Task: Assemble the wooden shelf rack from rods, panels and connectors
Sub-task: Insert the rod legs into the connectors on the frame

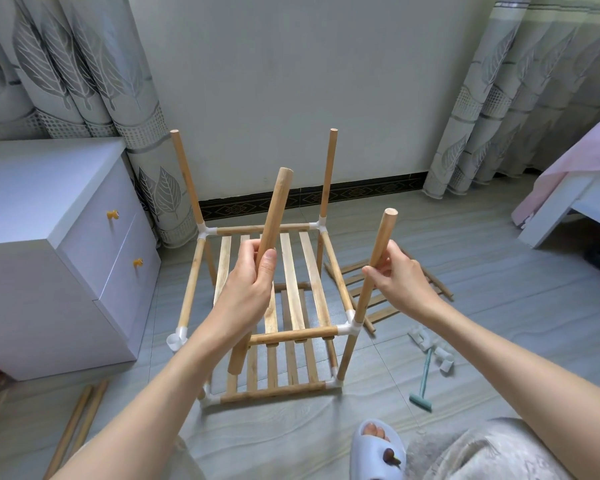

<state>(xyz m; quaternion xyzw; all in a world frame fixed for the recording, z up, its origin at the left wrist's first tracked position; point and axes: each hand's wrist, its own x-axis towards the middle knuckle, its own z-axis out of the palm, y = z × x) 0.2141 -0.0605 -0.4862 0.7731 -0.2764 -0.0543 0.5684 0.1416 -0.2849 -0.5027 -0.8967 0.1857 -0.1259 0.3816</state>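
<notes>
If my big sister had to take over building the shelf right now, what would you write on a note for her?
Left hand grips a loose rod, not yet seated.
Right hand holds the near-right upright rod, standing in its white connector.
Done: two slatted shelves joined, both far uprights in.
Left: the near-left connector is empty, so the loose rod probably goes there. Then the spare slat panel, connectors and two rods on the floor.

Rod (274, 216) in left hand (248, 282)
</notes>
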